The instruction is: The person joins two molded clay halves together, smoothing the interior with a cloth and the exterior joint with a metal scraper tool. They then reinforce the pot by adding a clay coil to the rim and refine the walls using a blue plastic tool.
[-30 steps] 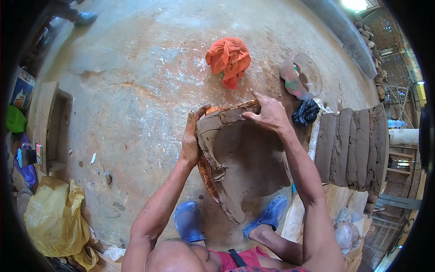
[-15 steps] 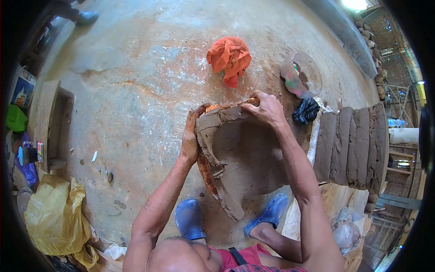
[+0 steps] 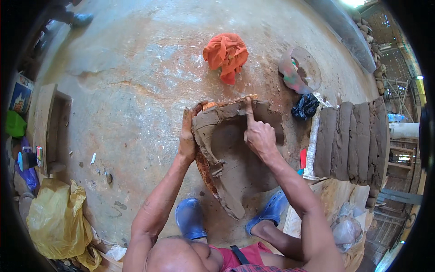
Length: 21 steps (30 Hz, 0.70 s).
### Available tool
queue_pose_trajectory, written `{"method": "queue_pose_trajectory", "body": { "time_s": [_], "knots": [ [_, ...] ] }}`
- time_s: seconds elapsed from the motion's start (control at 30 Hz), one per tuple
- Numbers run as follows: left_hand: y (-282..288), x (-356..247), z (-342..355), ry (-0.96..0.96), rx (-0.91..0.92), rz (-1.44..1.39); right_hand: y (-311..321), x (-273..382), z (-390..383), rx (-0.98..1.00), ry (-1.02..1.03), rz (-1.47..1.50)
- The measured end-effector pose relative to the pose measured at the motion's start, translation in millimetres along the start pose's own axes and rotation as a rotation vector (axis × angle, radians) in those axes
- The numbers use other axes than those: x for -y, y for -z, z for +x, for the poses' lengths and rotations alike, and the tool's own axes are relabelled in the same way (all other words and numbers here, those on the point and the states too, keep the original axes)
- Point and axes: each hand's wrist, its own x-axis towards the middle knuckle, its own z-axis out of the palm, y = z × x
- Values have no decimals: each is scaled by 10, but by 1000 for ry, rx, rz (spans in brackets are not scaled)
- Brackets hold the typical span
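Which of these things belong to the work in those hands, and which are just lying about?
Seemingly part of the work:
hollow grey-brown clay piece, held by the left hand, right hand's index finger at its upper edge
ridged grey clay stack, probably

Apparently just lying about:
bundled orange cloth
crumpled yellow plastic bag
crumpled black plastic bag

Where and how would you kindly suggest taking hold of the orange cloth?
Probably by the loose end of the orange cloth, coming from the near side: that end trails this way, while the rest bunches into a rounded heap; anything beneath is hidden.
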Motion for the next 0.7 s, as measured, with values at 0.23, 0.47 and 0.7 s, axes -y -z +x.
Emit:
{"method": "queue_pose_trajectory", "body": {
  "time_s": [0.23,0.47,0.7],
  "knots": [
    [165,-39,-55,47,17,-106,-245,289,25,112,26,196],
    [391,11,-144,39,-2,-275,-457,706,42,128,251,693],
    [379,18,-176,13,1,-288,-327,801,-22,231,347,952]
  ]
}}
